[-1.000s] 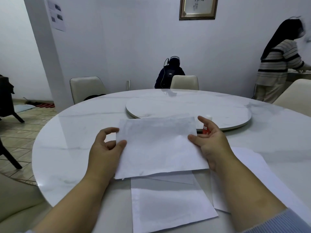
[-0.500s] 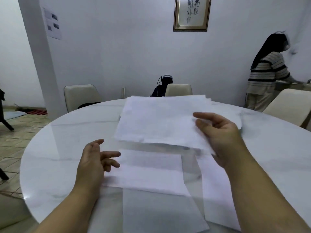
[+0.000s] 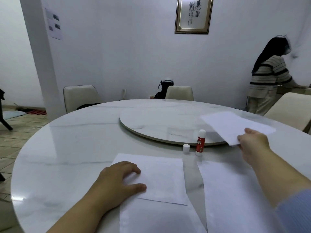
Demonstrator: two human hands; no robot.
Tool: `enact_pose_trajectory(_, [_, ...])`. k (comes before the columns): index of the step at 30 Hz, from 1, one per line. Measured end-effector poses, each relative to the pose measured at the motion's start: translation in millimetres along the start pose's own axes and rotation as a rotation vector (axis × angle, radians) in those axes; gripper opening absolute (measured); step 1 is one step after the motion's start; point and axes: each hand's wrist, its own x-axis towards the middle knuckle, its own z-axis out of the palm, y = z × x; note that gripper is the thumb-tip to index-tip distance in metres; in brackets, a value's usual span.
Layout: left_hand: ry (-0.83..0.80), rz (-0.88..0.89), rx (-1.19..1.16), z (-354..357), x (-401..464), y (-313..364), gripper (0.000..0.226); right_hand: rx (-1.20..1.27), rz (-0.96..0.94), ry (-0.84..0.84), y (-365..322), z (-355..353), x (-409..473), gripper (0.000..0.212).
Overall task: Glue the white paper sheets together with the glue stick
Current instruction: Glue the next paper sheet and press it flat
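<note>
Head view: left hand rests flat, fingers relaxed, on a white sheet at the counter's near edge. Right hand pinches another sheet above the far right. Glue stick stands upright between them, cap just beside.

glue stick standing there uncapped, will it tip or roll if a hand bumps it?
The glue stick stands upright, tall on a narrow base, on the glossy table, so it probably tips easily. Being round, it would likely roll once down. Its cap stands beside it and looks squat, likely steadier.
</note>
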Motion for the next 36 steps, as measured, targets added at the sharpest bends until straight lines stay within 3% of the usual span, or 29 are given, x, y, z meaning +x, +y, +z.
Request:
enact_pose_trajectory(5, [0.071, 0.039, 0.048, 0.8, -1.0, 0.9, 0.036, -0.257, 0.049, -0.185, 25.8, 1.2, 6.5, 0.018])
enact_pose_trajectory(10, [0.123, 0.038, 0.107, 2.3, -2.2, 2.0, 0.03, -0.532, -0.011, -0.291, 9.9, -2.3, -13.3, 0.061])
enact_pose_trajectory(15, [0.182, 0.006, 0.128, 4.4, -2.6, 1.9, 0.024, -1.024, -0.094, -0.2, -7.9, 8.0, -40.1, 0.069])
enact_pose_trajectory(18, [0.177, -0.001, 0.127, 3.8, -2.8, 1.6, 0.021, -1.127, -0.095, -0.155, -0.2, 22.2, -49.3, 0.093])
enact_pose_trajectory(21, [0.178, -0.002, 0.119, 3.4, -2.5, 2.5, 0.019, -1.036, -0.143, -0.216, 14.6, 37.4, -51.0, 0.085])
enact_pose_trajectory(26, [0.169, 0.003, 0.16, 3.4, -2.0, 4.5, 0.016, -0.806, -0.258, -0.149, 30.5, 51.5, -50.1, 0.037])
enact_pose_trajectory(29, [0.151, -0.016, 0.207, 2.1, -2.5, 7.6, 0.017, -0.646, -0.504, -0.067, 23.8, 49.9, -57.0, 0.022])
enact_pose_trajectory(32, [0.142, -0.005, 0.331, 0.8, 6.9, 20.8, 0.026, -0.363, -0.622, -0.342, 3.6, 42.9, -74.0, 0.006])
enact_pose_trajectory(34, [0.094, -0.013, 0.26, 5.7, 23.2, 37.8, 0.037, -0.459, -0.63, -0.549, -2.1, 45.6, -86.6, 0.006])
enact_pose_trajectory(36, [-0.012, -0.035, 0.183, 19.2, 40.0, 56.8, 0.046, -0.558, -0.632, -0.592, 2.0, 55.0, -99.3, 0.012])
